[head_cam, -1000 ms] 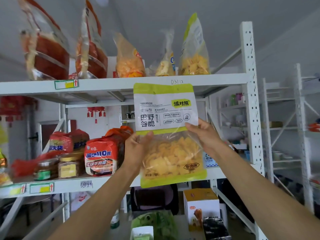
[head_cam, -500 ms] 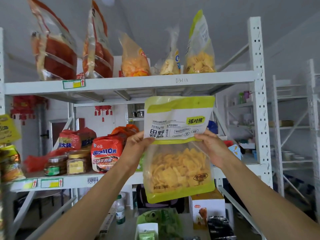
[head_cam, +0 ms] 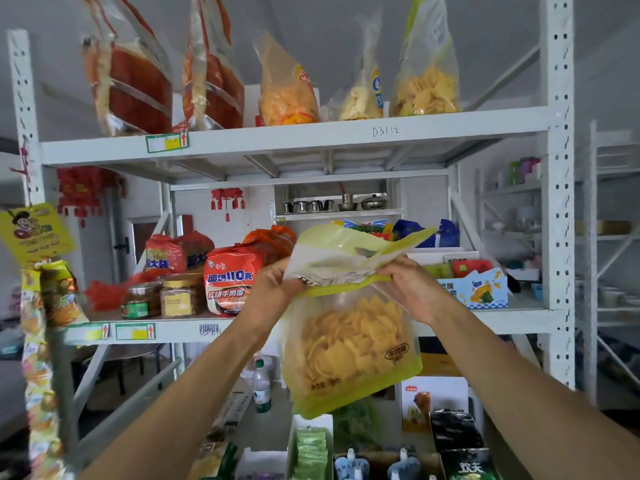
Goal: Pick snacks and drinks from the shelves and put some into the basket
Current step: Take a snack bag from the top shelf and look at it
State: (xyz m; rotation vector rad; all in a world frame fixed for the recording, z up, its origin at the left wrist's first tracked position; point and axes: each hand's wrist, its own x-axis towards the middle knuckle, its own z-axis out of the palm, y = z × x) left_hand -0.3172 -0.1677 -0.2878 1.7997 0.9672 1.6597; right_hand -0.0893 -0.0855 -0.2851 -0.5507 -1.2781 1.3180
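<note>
Both hands hold one chip bag [head_cam: 349,344] in front of the middle shelf [head_cam: 311,329], clear of its goods. The left hand [head_cam: 273,289] and right hand [head_cam: 408,289] each pinch the bag at the band below its printed header, fingers curled onto the film. The header is folded over toward the shelf.

Risk: the hold is on thin film only. The weight of the chips hangs below the grip, so a slack pinch on either side could let the bag swing or drop onto the boxes [head_cam: 450,445] beneath. Squeezing lower down would likely crush the contents.

Contents: the bag's clear lower half shows yellow chips filling it to about mid height. No basket is in view.
</note>
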